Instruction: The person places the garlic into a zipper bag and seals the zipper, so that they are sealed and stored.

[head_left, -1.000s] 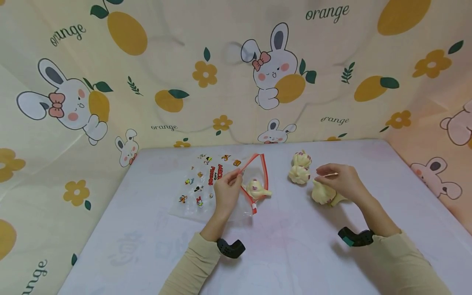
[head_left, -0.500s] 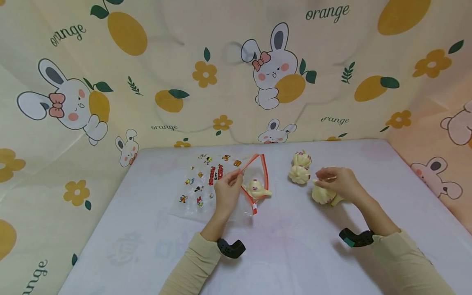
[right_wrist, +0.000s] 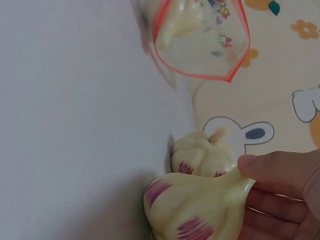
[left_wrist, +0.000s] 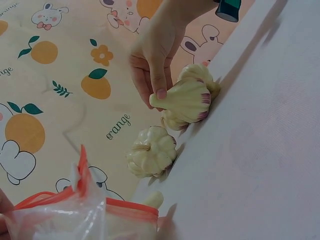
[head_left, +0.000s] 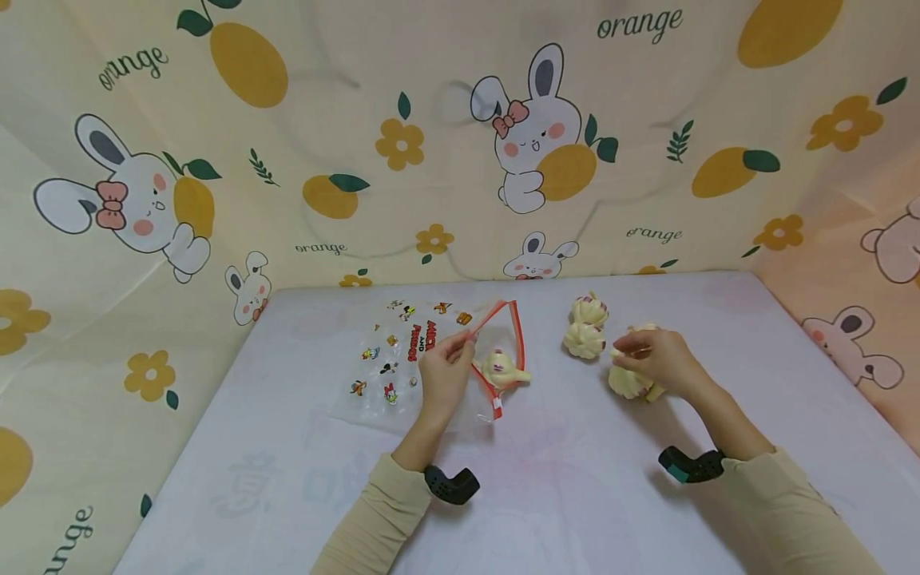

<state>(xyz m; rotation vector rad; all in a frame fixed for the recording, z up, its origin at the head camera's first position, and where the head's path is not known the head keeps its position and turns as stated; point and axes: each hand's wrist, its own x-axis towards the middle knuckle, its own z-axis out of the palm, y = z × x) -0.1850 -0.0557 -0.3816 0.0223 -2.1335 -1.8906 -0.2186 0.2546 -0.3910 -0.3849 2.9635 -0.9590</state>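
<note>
My left hand [head_left: 444, 375] pinches the red zip edge of a clear plastic zip bag [head_left: 388, 379] printed with cartoon figures. The bag's mouth gapes to the right, and a garlic bulb [head_left: 499, 367] lies in it, stem poking out past the edge. On the right, my right hand [head_left: 664, 363] pinches the stem of a second garlic bulb [right_wrist: 200, 205] between thumb and fingers; this bulb is cream with purple streaks. More garlic [left_wrist: 197, 75] shows behind the held bulb in the left wrist view, partly hidden by it and the hand.
Two more garlic bulbs, one [head_left: 589, 309] behind the other [head_left: 584, 342], sit between the bag and my right hand. A white cloth [head_left: 546, 495] covers the table. Behind it rises a printed backdrop [head_left: 446, 184] with rabbits and oranges.
My right hand has come down slightly and its fingers have closed on the garlic stem. Garlic behind that hand now shows more. The left hand and bag stay put.
</note>
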